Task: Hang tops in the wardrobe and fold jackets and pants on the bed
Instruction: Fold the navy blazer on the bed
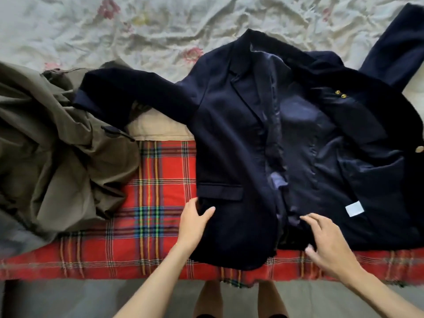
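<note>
A navy blazer (263,145) is laid open on the tartan blanket (156,203), toward six o'clock on the bed (160,31). Its front panel (224,157) is gripped by the left hand (195,219); the right hand (328,242) is spread, released, over the lining (305,138). Panels are best closed flat before folding.

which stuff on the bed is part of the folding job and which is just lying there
In the job: navy jacket, gripped below its pocket by the left hand, right hand at its lining; olive garment heap, probably next.
Lying about: tartan blanket, floral sheet, beige cloth.
</note>
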Demonstrator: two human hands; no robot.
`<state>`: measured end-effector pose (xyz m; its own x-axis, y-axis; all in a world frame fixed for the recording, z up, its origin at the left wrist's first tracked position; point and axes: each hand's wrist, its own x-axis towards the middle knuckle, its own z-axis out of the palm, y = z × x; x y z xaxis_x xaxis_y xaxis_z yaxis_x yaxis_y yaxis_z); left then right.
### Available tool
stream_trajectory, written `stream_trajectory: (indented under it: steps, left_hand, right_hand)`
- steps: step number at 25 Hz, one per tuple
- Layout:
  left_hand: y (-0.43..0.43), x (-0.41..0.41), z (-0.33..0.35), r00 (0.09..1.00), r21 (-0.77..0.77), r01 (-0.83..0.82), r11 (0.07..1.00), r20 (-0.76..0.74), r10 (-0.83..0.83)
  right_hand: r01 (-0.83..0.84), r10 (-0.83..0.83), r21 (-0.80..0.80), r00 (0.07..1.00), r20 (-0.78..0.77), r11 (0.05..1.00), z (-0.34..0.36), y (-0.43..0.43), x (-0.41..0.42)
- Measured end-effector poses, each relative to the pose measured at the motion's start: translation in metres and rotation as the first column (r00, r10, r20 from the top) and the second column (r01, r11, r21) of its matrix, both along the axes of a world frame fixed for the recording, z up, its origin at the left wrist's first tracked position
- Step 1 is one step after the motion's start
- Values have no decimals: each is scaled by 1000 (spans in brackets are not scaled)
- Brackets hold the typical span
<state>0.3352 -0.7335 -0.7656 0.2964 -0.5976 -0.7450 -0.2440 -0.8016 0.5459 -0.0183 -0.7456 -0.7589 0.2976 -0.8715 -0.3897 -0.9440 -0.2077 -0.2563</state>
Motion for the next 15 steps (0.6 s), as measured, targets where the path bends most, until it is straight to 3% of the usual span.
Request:
stream_trajectory:
  steps: [2, 5, 8, 11, 13, 15]
  left_hand:
    - [4, -4, -12, 990, -37, -87, 996, 110, 91]
    - [8, -9, -17, 971, -17, 31, 999, 237, -26]
    - [11, -20, -7, 995, -76, -41, 996, 83, 47]
    - [18, -16, 17, 964, -221, -226, 949, 91, 251]
    - [32, -4, 31, 936, -266, -291, 919, 119, 331]
    - [48, 4, 36, 947, -200, -269, 942, 122, 297]
  right_hand:
    - [-167, 178, 92, 977, -118, 982, -14, 13, -33]
    - [-331, 325, -9, 931, -165, 944, -28, 4, -46]
    - [-328, 324, -104, 945, -53, 939, -20, -21, -29]
    - [-267, 287, -192, 954, 84, 944, 0, -25, -39]
    - [-330, 342, -159, 938, 57, 930, 3, -8, -63]
    - [-384, 383, -11, 922, -48, 923, -2, 9, -77]
